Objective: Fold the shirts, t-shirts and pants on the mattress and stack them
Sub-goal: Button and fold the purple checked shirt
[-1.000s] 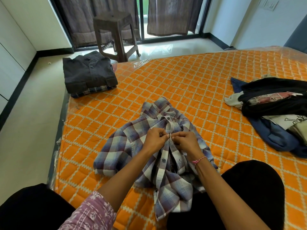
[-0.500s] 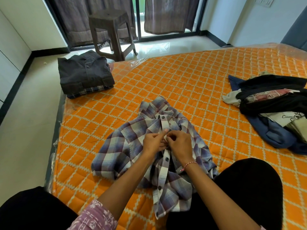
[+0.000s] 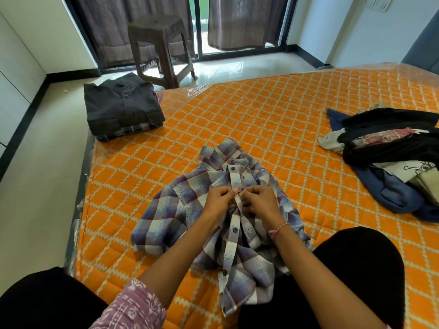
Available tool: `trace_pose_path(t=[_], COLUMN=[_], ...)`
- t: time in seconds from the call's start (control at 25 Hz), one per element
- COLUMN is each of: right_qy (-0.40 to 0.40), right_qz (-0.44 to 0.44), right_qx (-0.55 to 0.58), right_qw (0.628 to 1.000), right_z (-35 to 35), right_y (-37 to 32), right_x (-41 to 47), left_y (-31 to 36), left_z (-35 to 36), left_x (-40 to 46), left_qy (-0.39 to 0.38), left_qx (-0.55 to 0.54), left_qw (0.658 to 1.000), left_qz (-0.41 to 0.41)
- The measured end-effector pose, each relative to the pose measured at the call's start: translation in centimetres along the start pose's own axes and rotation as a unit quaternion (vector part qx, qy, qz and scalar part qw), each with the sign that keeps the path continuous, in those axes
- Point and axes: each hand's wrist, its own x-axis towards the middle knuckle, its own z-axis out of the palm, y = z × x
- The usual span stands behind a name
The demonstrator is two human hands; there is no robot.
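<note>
The plaid shirt (image 3: 190, 210) lies crumpled on the orange mattress (image 3: 273, 119) at 6 o'clock. The left hand (image 3: 217, 200) and right hand (image 3: 260, 201) each have their grip pinched on its button placket. A folded stack (image 3: 121, 108) sits at 10 o'clock, an unfolded pile (image 3: 389, 157) at 3 o'clock.

Both hands, left hand (image 3: 217, 200) and right hand (image 3: 260, 201), pinch the plaid shirt (image 3: 166, 210) placket on the orange mattress (image 3: 273, 119).

Brown plastic stool (image 3: 159, 46) on glossy white floor (image 3: 42, 186), brown curtains (image 3: 240, 20) over sliding glass door w/ black frame, white wall (image 3: 344, 27), switch plate (image 3: 378, 3) top rt.
</note>
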Motion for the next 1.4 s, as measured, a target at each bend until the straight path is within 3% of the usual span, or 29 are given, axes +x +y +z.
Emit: trace_pose_path(t=[0.08,0.2,0.36,0.48,0.52,0.64,0.76,0.84,0.92,1.04,1.2,1.4], right_qy=[-0.062,-0.097,-0.085,-0.042,-0.021,0.007,-0.039,-0.061,-0.061,-0.063,-0.034,0.012], right_qz=[0.100,0.184,0.158,0.137,0.133,0.130,0.109,0.066,0.009,-0.046,-0.059,-0.056], right_qx=[0.115,0.173,0.124,0.130,0.134,0.112,0.096,0.016,-0.144,-0.355,-0.366,-0.326], right_qw=[0.986,0.963,0.976,0.981,0.982,0.985,0.989,0.996,0.988,0.932,0.928,0.944], right_z=[-0.9,-1.8,-1.7,-1.3,-1.3,-1.3,-1.1,-1.6,-2.5,-3.0,-2.2,-2.3], right_y=[-1.1,-2.0,-3.1,-4.8,-5.3,-5.5,-3.4,-1.6,-0.2,1.5,2.6,2.8], right_x=[0.1,0.3,1.0,2.3,2.9,4.3,4.1,3.3,2.1,0.4,-0.3,-0.9], left_y=[0.5,1.1,3.3,3.8,3.5,1.4,-0.7,-1.7,-2.2,-2.2,-2.1,-2.5], left_z=[-0.3,-0.7,-0.6,-0.1,0.0,0.0,0.0,0.2,0.3,0.5,0.5,0.4], left_x=[0.1,0.0,0.4,0.2,0.0,-0.7,-1.0,-1.4,-1.7,-1.6,-1.3,-1.1], left_qy=[-0.051,-0.093,-0.066,0.038,0.040,-0.013,0.023,0.041,0.040,0.054,0.047,0.038], left_qx=[0.006,0.032,0.189,0.354,0.387,0.421,0.432,0.440,0.461,0.454,0.419,0.435], left_qw=[0.999,0.995,0.980,0.923,0.905,0.895,0.890,0.879,0.865,0.878,0.905,0.898], left_qz=[0.008,-0.004,0.011,0.144,0.173,0.146,0.146,0.181,0.197,0.142,0.062,0.063])
